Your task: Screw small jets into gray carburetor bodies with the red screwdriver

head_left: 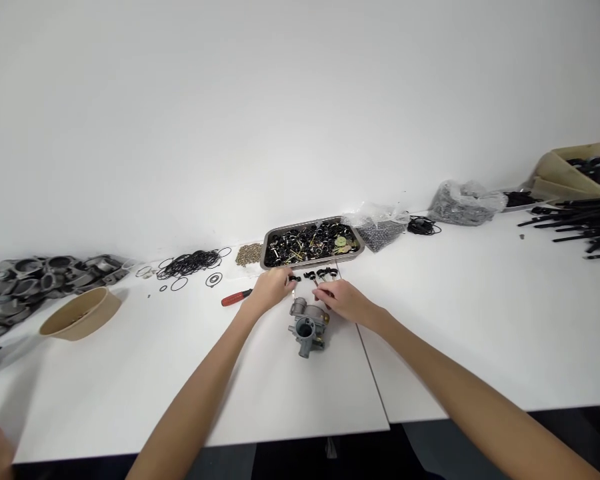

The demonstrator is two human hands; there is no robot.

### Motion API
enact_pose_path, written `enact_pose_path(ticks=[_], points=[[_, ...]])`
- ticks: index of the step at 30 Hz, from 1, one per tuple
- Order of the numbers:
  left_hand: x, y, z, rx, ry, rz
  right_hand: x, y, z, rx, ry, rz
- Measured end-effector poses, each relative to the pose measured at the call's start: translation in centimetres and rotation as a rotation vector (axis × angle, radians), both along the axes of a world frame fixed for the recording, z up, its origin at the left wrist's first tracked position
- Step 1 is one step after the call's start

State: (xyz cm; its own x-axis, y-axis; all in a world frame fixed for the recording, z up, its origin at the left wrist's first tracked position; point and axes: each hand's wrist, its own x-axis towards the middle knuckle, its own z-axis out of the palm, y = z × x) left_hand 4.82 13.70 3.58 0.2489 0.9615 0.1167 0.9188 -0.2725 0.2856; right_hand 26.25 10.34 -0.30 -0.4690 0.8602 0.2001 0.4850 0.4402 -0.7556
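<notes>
A grey metal carburetor (307,327) sits on the white table in front of me, its round bore facing my side. Just beyond it, to the left, my left hand (273,288) has its fingers closed on a small black-topped part with a thin metal stem (294,280). My right hand (344,299) is beyond the carburetor on the right, fingers pinched together; what lies between the fingertips is too small to make out. Several similar black-topped parts (321,273) lie in a row between the hands. A red-handled screwdriver (236,298) rests left of my left hand.
A metal tray (275,266) of small black and brass parts stands behind my hands. Brass pieces (249,254), black rings (190,265) and a tan bowl (83,320) are leftward, beside grey castings (55,273). Plastic bags (465,202) and black tubes (587,223) lie right.
</notes>
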Motion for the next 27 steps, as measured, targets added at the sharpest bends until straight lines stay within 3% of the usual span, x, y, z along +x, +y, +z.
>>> enact_pose_path(ticks=[4,7,12,18,27], points=[[-2.9,-3.8,0.0,0.14,-0.246,0.208,-0.3,-0.5,1.0,-0.038,0.114,0.05],[-4.8,-7.8,-0.7,0.165,-0.453,0.382,-0.2,-1.2,1.9,-0.154,0.179,0.213],[-4.6,-12.1,-2.0,0.071,-0.711,0.481,-0.5,-2.5,2.4,-0.377,0.124,0.373],[-2.7,-12.5,-1.8,0.013,-0.845,0.492,-1.0,-2.9,2.2,-0.376,0.081,0.369],[-2.4,-12.2,-2.5,-0.065,-0.881,0.466,-1.0,-2.7,2.0,-0.317,0.092,0.355]])
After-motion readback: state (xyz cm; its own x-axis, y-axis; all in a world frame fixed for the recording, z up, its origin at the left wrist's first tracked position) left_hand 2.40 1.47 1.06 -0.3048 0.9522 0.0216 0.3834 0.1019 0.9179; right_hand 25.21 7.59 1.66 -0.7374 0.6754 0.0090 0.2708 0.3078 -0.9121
